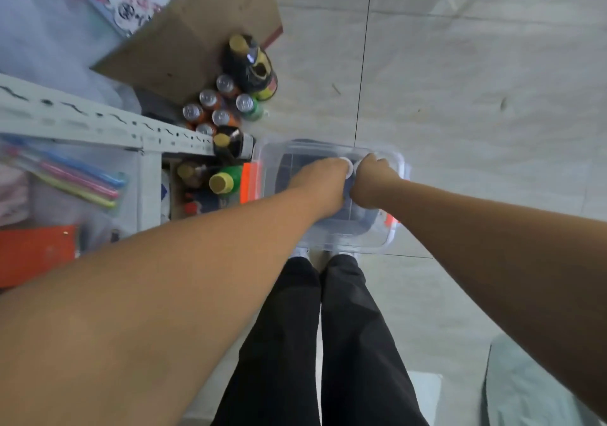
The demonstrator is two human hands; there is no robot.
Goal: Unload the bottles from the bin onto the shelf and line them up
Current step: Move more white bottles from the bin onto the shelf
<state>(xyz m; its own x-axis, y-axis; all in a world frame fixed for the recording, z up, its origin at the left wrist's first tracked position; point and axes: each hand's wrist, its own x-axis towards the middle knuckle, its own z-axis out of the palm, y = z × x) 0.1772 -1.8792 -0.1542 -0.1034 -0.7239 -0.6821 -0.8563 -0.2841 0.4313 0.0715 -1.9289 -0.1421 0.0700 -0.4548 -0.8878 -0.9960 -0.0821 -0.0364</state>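
Note:
A clear plastic bin point(331, 245) with orange latches stands on the floor in front of my feet. Both my arms reach down into it. My left hand point(323, 182) grips a bottle with a white cap point(345, 163). Right beside it, my right hand point(371, 179) grips another white-capped bottle point(358, 166). The bottles' bodies are mostly hidden under my hands. The white metal shelf point(98, 123) stands to the left, with yellow-capped bottles point(223, 180) on its low level.
Several drink cans point(213, 110) and a big dark bottle point(251, 64) stand on the floor behind the bin, next to a cardboard sheet point(193, 41). Packaged goods fill the shelf at left. Pale tiled floor point(460, 97) stretches to the right.

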